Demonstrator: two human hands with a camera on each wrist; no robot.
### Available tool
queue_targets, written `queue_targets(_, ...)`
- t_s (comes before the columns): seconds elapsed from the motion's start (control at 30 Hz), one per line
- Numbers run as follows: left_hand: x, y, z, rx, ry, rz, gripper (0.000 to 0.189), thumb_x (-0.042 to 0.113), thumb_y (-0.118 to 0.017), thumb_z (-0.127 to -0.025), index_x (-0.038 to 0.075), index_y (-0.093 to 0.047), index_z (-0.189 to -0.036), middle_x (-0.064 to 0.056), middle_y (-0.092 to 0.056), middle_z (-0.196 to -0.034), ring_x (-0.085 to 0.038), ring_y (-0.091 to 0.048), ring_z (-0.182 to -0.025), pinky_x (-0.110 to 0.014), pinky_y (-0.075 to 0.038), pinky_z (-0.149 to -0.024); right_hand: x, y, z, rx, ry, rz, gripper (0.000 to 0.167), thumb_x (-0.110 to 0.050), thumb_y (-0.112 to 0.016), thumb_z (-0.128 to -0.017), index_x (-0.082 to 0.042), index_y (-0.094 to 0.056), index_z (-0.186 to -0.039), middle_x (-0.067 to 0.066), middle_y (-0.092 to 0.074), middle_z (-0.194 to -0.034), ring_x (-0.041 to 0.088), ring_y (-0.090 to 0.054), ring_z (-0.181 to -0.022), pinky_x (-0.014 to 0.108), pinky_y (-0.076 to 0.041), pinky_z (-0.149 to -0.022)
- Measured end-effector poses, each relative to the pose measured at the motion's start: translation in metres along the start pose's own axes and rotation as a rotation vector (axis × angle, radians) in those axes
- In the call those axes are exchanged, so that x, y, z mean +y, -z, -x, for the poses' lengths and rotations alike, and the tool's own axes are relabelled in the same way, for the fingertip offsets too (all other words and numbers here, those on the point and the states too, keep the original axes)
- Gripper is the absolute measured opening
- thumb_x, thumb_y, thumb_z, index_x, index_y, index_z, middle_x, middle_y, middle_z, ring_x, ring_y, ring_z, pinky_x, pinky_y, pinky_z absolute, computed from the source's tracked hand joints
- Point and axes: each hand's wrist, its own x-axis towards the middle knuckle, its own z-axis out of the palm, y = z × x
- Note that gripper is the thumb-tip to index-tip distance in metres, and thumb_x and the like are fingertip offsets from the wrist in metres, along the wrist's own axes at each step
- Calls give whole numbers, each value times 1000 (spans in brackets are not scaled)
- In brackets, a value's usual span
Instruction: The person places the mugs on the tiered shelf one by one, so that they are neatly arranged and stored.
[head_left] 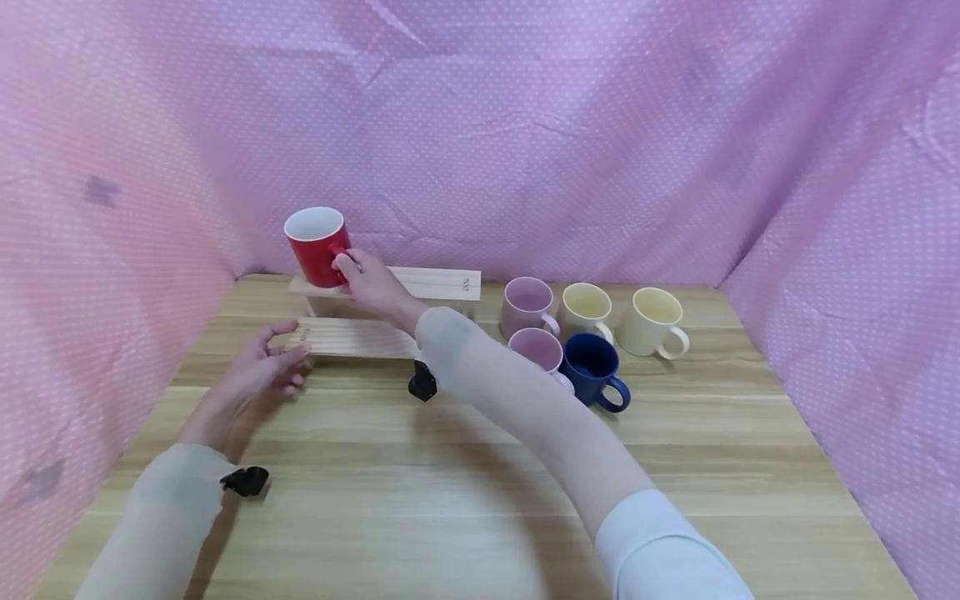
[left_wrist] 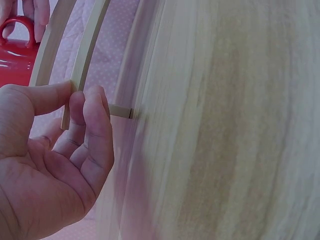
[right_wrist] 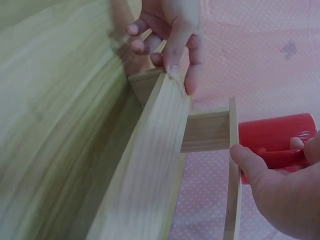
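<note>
A red mug (head_left: 309, 257) with a white inside stands upright at the left end of the upper board (head_left: 431, 283) of a two-step wooden rack. My right hand (head_left: 378, 287) grips its handle from the right, and the right wrist view shows the thumb (right_wrist: 250, 162) right at the board's edge. With thumb and fingers, my left hand (head_left: 258, 367) pinches the left end of the rack's lower board (head_left: 356, 337). The left wrist view has this pinch close up, the thumb on one face of the board (left_wrist: 87, 50) and fingertips on the other.
Right of the rack stand two pink mugs (head_left: 528, 304), two pale yellow mugs (head_left: 651, 325) and a dark blue mug (head_left: 588, 367), handles toward the right front. My right forearm (head_left: 525, 400) crosses close to the front pink mug. Pink dotted cloth (head_left: 480, 150) encloses the wooden table (head_left: 360, 500).
</note>
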Motion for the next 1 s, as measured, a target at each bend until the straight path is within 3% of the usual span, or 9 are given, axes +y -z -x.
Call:
queue_targets(0.17, 1, -2, -4, -7, 17, -5, 79, 30, -65, -102, 11, -15, -159, -3, -70, -92, -16, -67, -68, -32, -60, -59, -3, 11, -1, -86, -21, 27, 33, -29, -41, -112, -2, -55, -126, 12, -57, -122, 28, -59, -112, 37, -58, -86)
queue_targets(0.3, 4, -1, -4, 10, 22, -14, 79, 31, -65, -101, 11, -16, -159, -1, -70, -91, -15, -66, -66, -31, -60, -59, -3, 17, -5, -147, -23, 12, 37, -31, -39, -112, -4, -52, -134, 11, -56, -130, 28, -60, -122, 41, -57, -93)
queue_targets(0.5, 4, 1, 1, 13, 38, -47, 79, 32, -64, -102, 11, -15, -160, -3, -68, -94, -16, -67, -69, -33, -60, -62, 1, 13, -4, -106, -74, -67, 42, -34, -47, -109, -8, -50, -141, 11, -56, -143, 27, -61, -124, 45, -56, -96)
queue_targets(0.7, 2, 2, 5, 9, 38, -55, 79, 31, -64, -102, 10, -14, -160, -1, -68, -92, -16, -66, -68, -34, -60, -62, 2, 14, 6, -65, -104, -71, 45, -28, -55, -107, -4, -50, -145, 12, -61, -138, 25, -65, -118, 43, -58, -91)
queue_targets(0.87, 2, 2, 3, 6, 26, -52, 78, 31, -64, -102, 11, -15, -159, -1, -69, -93, -15, -66, -68, -33, -60, -60, -1, 30, 17, -83, -74, -11, 44, -22, -55, -107, -5, -49, -147, 16, -63, -130, 29, -63, -117, 35, -61, -82)
queue_targets(1.0, 3, 1, 1, 3, 22, -51, 78, 31, -64, -102, 11, -14, -159, -2, -69, -93, -16, -66, -68, -33, -60, -60, -6, 50, 24, -114, -73, 49, 42, -23, -55, -107, -7, -51, -146, 13, -60, -133, 28, -64, -117, 33, -61, -82)
